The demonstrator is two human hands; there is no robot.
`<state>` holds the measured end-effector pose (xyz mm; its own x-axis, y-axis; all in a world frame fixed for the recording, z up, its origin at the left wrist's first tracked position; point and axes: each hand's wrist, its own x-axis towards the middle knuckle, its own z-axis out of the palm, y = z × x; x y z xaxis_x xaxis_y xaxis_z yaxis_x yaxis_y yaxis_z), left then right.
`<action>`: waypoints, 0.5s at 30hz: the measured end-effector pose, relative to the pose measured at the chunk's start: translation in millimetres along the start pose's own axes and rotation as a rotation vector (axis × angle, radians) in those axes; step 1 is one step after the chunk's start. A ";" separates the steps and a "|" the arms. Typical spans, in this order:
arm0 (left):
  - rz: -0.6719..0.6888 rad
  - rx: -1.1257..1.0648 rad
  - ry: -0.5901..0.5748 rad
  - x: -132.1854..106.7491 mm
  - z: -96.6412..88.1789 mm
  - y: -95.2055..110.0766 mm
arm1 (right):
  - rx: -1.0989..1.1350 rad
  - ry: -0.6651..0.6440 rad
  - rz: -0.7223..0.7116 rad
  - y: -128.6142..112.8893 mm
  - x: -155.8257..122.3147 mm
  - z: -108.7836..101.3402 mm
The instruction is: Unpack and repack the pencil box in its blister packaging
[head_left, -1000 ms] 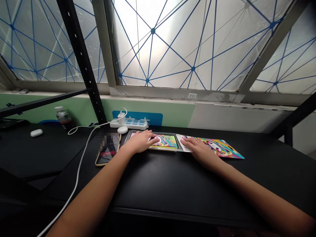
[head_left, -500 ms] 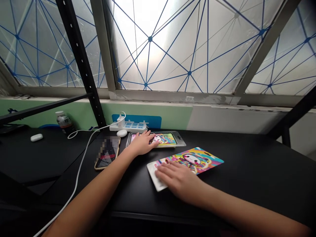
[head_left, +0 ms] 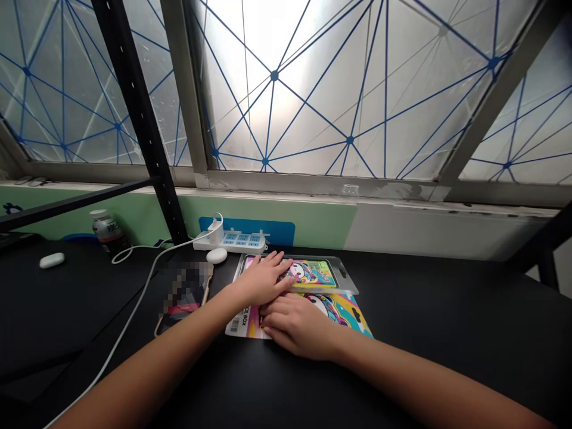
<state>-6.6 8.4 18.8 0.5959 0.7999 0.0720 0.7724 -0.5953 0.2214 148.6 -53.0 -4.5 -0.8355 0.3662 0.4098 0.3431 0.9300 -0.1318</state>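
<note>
My left hand [head_left: 261,279] lies flat with fingers stretched on a clear plastic pack [head_left: 344,275] holding a colourful cartoon pencil box [head_left: 313,273], at the back of the black desk [head_left: 447,322]. My right hand [head_left: 297,325] rests palm down, fingers together and flat, on a colourful cartoon card [head_left: 346,310] printed with "BOX", which lies just in front of the pack and touches it. Neither hand grips anything.
A phone [head_left: 183,292] lies left of the pack. Behind it sit a white earbud case [head_left: 217,255] and a power strip [head_left: 232,241] with a white cable [head_left: 129,316] running to the desk's front. Far left stand a bottle [head_left: 105,229] and another white case [head_left: 51,260].
My right hand has slid the colourful card from the right of the pack toward me and left, to just in front of it. My left hand stayed on the pack.
</note>
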 end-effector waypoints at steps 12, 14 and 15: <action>0.018 0.087 0.028 -46.4 -4.2 -4.8 | -0.243 0.153 0.244 45.9 -44.8 -44.1; -0.006 0.108 0.024 -49.1 -1.2 -2.6 | -0.197 0.087 0.419 57.5 -51.9 -48.5; -0.012 0.118 0.024 -49.3 0.4 -0.9 | -0.171 0.058 0.475 60.9 -53.4 -49.9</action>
<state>-36.6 -30.6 14.7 0.5823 0.8076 0.0938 0.8006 -0.5896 0.1065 235.6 -17.5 10.6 -0.5467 0.7405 0.3910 0.7487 0.6413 -0.1678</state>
